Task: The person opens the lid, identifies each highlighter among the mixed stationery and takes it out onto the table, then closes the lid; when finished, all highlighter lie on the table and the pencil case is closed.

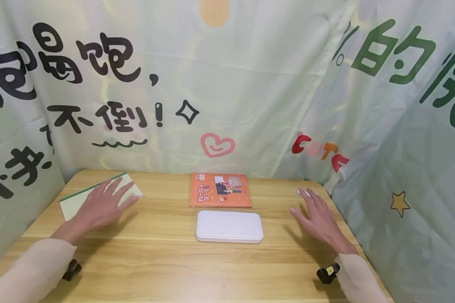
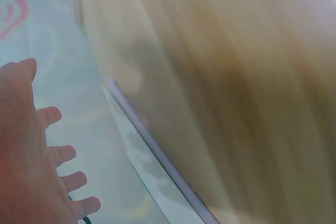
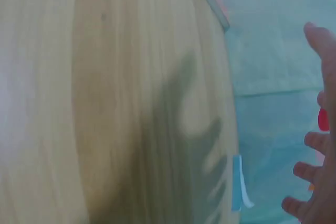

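Observation:
My left hand (image 1: 102,207) hovers over a pale green book (image 1: 70,205) with a darker green edge, at the back left of the table. Its fingers are spread and hold nothing; the left wrist view shows a gap between the hand and the book's page edge (image 2: 157,150). On the other side, my right hand (image 1: 320,219) is held above the table with fingers spread and nothing in them. Beyond its fingertips lies a small light-blue and white item (image 3: 237,182), mostly hidden by the hand in the head view.
A white flat case (image 1: 229,227) with rounded corners lies mid-table. Behind it is an orange book (image 1: 220,190) with a cartoon cover. Printed pale cloth (image 1: 250,92) hangs around the back and sides of the wooden table (image 1: 182,269).

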`<state>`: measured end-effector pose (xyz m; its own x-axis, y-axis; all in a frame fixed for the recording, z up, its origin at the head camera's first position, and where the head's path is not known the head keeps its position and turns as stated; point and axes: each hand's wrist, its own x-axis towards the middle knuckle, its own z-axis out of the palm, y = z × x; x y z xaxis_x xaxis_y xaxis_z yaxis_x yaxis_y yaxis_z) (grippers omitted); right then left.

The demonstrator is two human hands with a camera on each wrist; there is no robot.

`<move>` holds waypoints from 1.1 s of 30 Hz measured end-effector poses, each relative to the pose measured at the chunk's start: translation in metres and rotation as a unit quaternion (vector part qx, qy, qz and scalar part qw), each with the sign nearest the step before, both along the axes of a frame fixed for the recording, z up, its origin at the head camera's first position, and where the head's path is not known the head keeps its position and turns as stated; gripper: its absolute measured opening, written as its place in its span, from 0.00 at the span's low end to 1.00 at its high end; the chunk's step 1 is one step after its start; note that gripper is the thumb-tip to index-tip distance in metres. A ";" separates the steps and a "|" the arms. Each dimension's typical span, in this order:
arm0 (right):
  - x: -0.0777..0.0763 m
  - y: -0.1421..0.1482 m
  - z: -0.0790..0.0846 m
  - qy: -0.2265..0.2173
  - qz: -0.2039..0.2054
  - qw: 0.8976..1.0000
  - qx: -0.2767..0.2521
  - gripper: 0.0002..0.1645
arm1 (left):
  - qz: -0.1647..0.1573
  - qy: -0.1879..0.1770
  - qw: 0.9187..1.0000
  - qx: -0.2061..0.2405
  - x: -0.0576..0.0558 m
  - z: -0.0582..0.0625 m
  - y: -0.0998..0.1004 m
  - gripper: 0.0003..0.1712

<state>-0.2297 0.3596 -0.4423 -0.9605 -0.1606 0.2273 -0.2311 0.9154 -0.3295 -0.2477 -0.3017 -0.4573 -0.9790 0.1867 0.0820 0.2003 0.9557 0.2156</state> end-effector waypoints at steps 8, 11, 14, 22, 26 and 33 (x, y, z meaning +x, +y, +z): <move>0.000 -0.027 0.000 0.001 0.048 0.997 -0.062 0.49 | -0.056 0.032 0.997 0.035 0.002 0.015 0.056 0.42; 0.000 -0.038 -0.002 0.011 0.077 0.994 -0.075 0.48 | -0.084 0.046 0.994 0.049 0.004 0.017 0.075 0.40; 0.001 -0.046 -0.005 0.019 0.107 0.990 -0.090 0.48 | -0.113 0.049 0.990 0.062 0.005 0.017 0.092 0.40; 0.008 -0.069 -0.013 -0.009 0.169 0.979 -0.114 0.48 | -0.203 0.031 0.972 0.114 0.008 0.008 0.131 0.39; 0.011 -0.079 -0.018 -0.034 0.176 0.977 -0.114 0.48 | -0.234 0.007 0.964 0.125 0.009 0.000 0.148 0.41; 0.016 -0.092 -0.024 -0.074 0.161 0.979 -0.103 0.49 | -0.275 -0.036 0.952 0.133 0.010 -0.010 0.171 0.42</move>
